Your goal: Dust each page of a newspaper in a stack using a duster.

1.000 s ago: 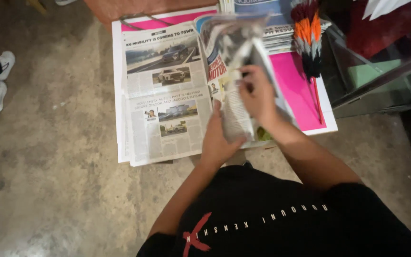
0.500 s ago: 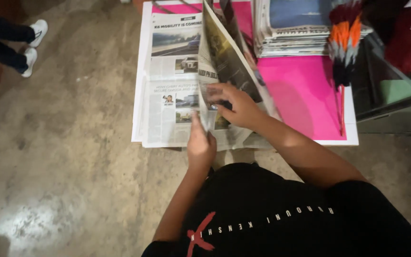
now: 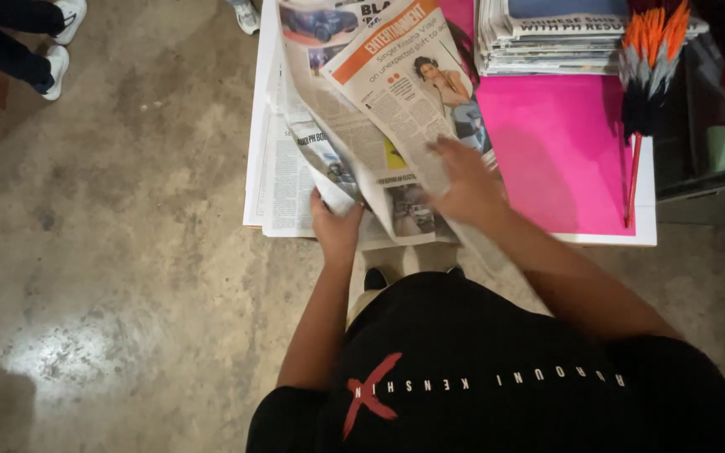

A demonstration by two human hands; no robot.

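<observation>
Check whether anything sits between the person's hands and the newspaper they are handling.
Nothing visible does. The left hand grips the newspaper at its near edge, and the right hand lies flat on its open page. The stack of papers and the feather duster lie off to the right, apart.

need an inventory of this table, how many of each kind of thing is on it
newspaper piles: 2, the open newspaper under the left hand and right hand, and the stack
pink sheet: 1
feather duster: 1
total: 4
</observation>
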